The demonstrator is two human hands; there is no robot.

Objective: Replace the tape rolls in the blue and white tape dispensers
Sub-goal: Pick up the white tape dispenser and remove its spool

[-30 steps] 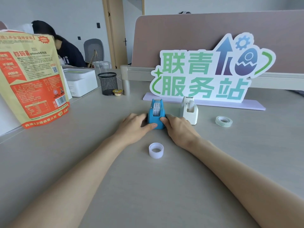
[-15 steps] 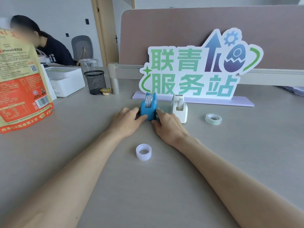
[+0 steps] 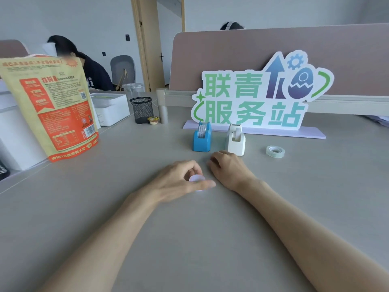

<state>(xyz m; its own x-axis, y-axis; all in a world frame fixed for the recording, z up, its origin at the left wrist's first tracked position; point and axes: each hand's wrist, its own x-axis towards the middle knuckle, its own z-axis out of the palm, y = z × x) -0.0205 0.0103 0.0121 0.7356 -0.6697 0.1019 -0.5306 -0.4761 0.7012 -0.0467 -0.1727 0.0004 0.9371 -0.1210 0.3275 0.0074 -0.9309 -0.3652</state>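
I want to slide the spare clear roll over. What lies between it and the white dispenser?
Nothing: in the head view, only bare desk separates the white dispenser from the clear tape roll.

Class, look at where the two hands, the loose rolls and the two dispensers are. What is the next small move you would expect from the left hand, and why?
Probably lift the white roll clear of the table. The left hand has its fingers around that roll, which seems to sit on the surface still. The right hand rests empty. The blue dispenser still carries a roll, so that must come out first.
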